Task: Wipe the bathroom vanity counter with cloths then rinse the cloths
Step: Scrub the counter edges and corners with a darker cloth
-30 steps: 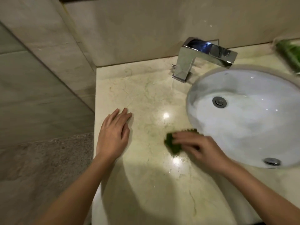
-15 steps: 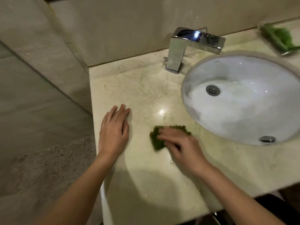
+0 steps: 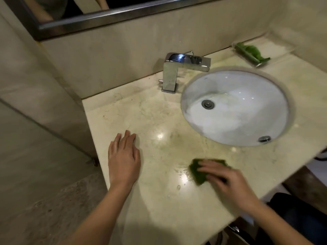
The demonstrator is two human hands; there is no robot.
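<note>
A green cloth [image 3: 196,172] lies on the beige marble vanity counter [image 3: 152,114], in front of the sink. My right hand [image 3: 224,181] presses down on it, fingers spread over the cloth and blurred by motion. My left hand [image 3: 123,158] rests flat on the counter near its left edge, fingers together, holding nothing. Water drops and a wet sheen show on the counter just left of the cloth. A second green cloth [image 3: 251,52] lies in a clear tray at the back right.
A white oval sink [image 3: 265,124] with a metal drain [image 3: 207,104] is set in the counter's right half. A square chrome faucet [image 3: 178,71] stands behind it. A mirror frame [image 3: 113,16] runs along the wall above. The counter's left edge drops beside a tiled wall.
My right hand slid the green cloth along the counter toward the front edge. The camera view rose and pulled back, showing the mirror frame. My left hand stayed flat in place.
</note>
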